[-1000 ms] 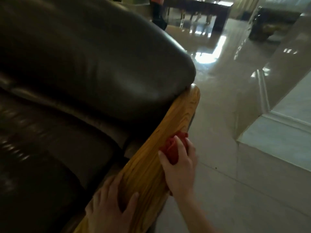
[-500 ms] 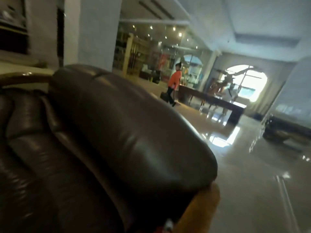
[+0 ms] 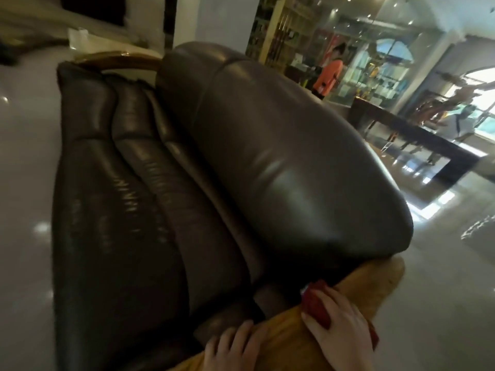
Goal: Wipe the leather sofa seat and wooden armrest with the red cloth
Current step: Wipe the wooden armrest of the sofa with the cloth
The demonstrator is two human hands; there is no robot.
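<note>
Head view, the only one. Right hand (image 3: pixel 338 321) lies palm-down on the near wooden armrest (image 3: pixel 375 287), its grip pressing the red cloth (image 3: pixel 317 305) flat against the wood; fingers are spread over the cloth, which shows above the fingertips and again past the outer edge of the hand. The cloth sits just below where the armrest meets the brown leather backrest cushion (image 3: pixel 281 162).

Left hand (image 3: pixel 233 346) rests on the inner edge of the same armrest, fingers relaxed and holding nothing; it looks like a brace.

Leather seat (image 3: pixel 112 236) runs away to the left, with no cloth on it. Far wooden armrest (image 3: pixel 117 58) is visible at the other end of the sofa. A person in an orange top (image 3: pixel 328 76) stands in the background, well apart.

Progress, judged: the armrest wipe is under way near the upper end. Whether the seat is already wiped cannot be told; its sheen is only reflected light. Remaining, at least: the rest of this armrest's length.
</note>
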